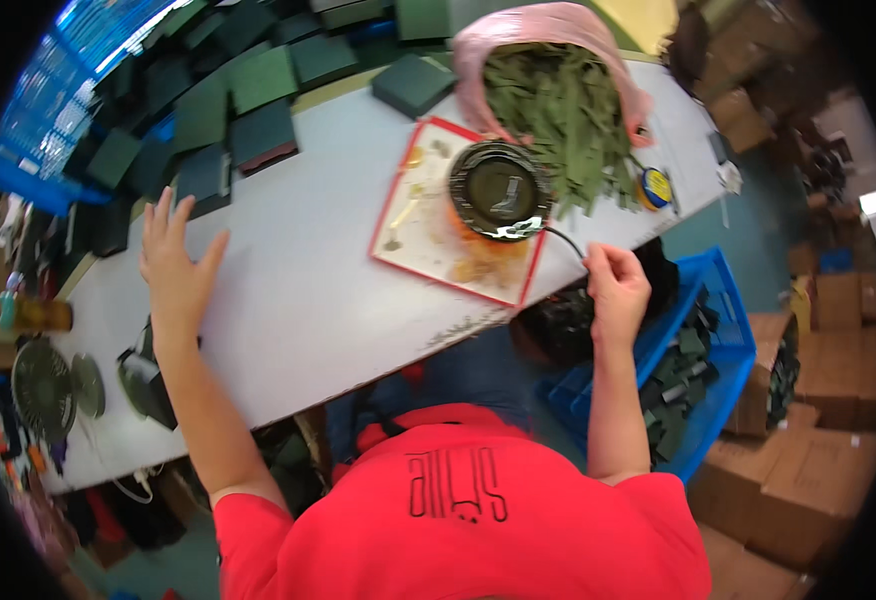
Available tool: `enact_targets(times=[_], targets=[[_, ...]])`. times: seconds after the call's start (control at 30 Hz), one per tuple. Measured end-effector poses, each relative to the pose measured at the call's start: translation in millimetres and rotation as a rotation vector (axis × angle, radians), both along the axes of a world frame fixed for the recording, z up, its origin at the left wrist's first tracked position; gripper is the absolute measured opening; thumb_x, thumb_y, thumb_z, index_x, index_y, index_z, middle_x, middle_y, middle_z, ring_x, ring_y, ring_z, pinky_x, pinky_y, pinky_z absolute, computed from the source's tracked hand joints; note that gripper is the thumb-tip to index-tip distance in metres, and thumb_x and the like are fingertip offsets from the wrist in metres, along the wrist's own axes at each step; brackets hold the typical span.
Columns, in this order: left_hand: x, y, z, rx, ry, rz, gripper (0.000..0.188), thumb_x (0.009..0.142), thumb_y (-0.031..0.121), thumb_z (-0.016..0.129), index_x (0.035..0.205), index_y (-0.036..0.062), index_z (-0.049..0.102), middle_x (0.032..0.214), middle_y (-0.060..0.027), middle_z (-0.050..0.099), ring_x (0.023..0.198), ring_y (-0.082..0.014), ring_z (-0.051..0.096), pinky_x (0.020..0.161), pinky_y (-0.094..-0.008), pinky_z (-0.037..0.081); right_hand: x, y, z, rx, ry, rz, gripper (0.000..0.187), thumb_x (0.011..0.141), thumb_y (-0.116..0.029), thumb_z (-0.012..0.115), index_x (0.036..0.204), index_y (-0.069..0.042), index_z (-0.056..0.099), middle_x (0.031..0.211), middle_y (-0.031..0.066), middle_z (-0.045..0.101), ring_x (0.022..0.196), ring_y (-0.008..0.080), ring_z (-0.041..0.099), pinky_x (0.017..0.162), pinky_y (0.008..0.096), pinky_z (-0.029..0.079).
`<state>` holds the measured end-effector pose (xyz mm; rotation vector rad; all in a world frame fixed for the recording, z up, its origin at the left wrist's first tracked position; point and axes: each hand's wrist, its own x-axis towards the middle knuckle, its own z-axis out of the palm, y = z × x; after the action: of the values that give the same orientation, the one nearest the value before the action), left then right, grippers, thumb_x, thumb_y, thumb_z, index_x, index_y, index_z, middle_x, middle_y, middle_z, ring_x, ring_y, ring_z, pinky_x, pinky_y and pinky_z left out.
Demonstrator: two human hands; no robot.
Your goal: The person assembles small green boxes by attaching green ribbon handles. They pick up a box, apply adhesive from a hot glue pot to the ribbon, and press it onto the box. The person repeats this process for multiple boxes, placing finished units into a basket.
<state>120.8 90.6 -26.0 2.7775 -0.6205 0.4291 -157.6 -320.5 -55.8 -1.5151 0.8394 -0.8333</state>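
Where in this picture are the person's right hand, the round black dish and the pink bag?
Right hand (pixel 617 290): head view, middle of the hand.
Round black dish (pixel 490 229): head view, near part of its rim.
Pink bag (pixel 470 82): head view, left wall.

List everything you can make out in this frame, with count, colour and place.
Table: one, white, centre
Boxes: many, dark green, upper left
Basket: one, blue, far upper left
Bag: one, pink, table's far side
Strips: many, green, in the bag
Board: one, pale with red edge, on table
Bowl: one, black, on board
Stick: one, black, between bowl and right hand
Tin: one, blue and yellow, right of strips
Crate: one, blue, right
Scraps: many, dark green, in crate
Cartons: several, brown, far right
Fan: one, dark, left
Shirt: one, red, bottom
Left hand: one, bare, over table
Right hand: one, bare, pinching stick
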Motion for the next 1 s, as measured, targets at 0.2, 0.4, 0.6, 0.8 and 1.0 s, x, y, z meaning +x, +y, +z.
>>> enact_targets(times=[0.2,0.4,0.6,0.8,1.0], targets=[[69.3,-39.8,-40.4,-0.066,0.095,0.095,0.072,0.09,0.046,0.068,0.15,0.0131,0.044,0.163,-0.0083,0.032,0.152,-0.0372,0.02,0.116,-0.0611,0.024,4.7,-44.9,-20.5,-0.306,0.234,-0.029,0.02,0.094,-0.016,0.071,0.099,0.003,0.07,0.075,0.0031,0.067,0.063,0.0078,0.056,0.06,0.0251,0.047],[15.0,-47.6,-22.6,0.15,0.117,0.119,0.074,0.084,0.043,0.074,0.146,0.0127,0.05,0.15,-0.0111,0.046,0.139,-0.0348,0.038,0.108,-0.0585,0.032,23.7,-50.5,-18.5,-0.561,0.305,0.105,0.022,0.09,-0.006,0.067,0.111,-0.003,0.071,0.1,0.0102,0.066,0.068,0.0152,0.06,0.065,0.0289,0.049],[-33.5,-44.7,-12.5,0.175,0.149,-0.004,0.08,0.076,0.035,0.081,0.143,0.0053,0.051,0.127,-0.0142,0.052,0.127,-0.0337,0.044,0.107,-0.0551,0.031,49.8,-64.4,-11.8,-1.024,0.342,0.274,0.026,0.087,-0.001,0.066,0.111,-0.012,0.072,0.117,0.0109,0.062,0.087,0.0281,0.068,0.075,0.0382,0.055],[-45.8,-40.8,-21.4,0.133,0.075,-0.117,0.079,0.073,0.022,0.079,0.142,0.001,0.046,0.158,-0.0191,0.032,0.137,-0.0394,0.035,0.112,-0.0533,0.028,57.3,-75.2,-12.0,-1.133,0.354,0.414,0.018,0.085,0.001,0.067,0.1,-0.009,0.071,0.121,0.0091,0.062,0.083,0.027,0.068,0.072,0.0374,0.056],[-47.5,-42.3,-3.3,0.096,0.235,-0.088,0.082,0.069,0.022,0.079,0.141,0.0023,0.046,0.15,-0.0182,0.042,0.136,-0.0383,0.037,0.112,-0.0531,0.029,51.2,-71.0,3.4,-1.127,0.157,0.334,0.014,0.087,-0.002,0.067,0.1,-0.004,0.062,0.113,0.0098,0.066,0.087,0.0259,0.066,0.082,0.0339,0.053]])
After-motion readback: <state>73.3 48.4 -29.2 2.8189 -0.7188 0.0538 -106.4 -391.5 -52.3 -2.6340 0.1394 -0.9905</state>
